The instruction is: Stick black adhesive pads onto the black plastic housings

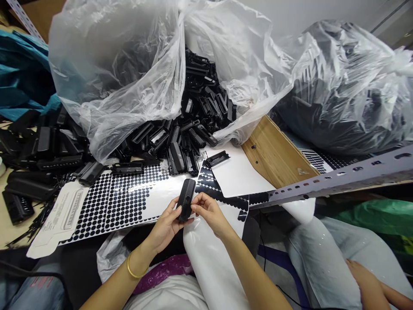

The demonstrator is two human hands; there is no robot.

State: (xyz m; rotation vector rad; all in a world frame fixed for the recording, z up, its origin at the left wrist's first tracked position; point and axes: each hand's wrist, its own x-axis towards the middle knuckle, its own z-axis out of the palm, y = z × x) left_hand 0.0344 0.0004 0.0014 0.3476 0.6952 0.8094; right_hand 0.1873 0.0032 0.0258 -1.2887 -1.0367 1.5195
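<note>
A black oblong plastic part [187, 194] is held upright over the table's front edge. My left hand [168, 221] is closed round its lower left side. My right hand [208, 211] has thumb and forefinger pressed together at the part's right side; anything between those fingertips is too small to make out. Just behind lies a white sheet with rows of black round dots [111, 200]. A black open frame piece [217, 159] rests on a plain white sheet [240, 172] to the right.
Clear plastic bags [129, 56] spill a heap of black parts [206, 103] at the back. More black parts [45, 146] lie left, near a cut card [60, 219]. A perforated metal bar [338, 170] crosses the right side. Another person's hand [364, 280] rests at lower right.
</note>
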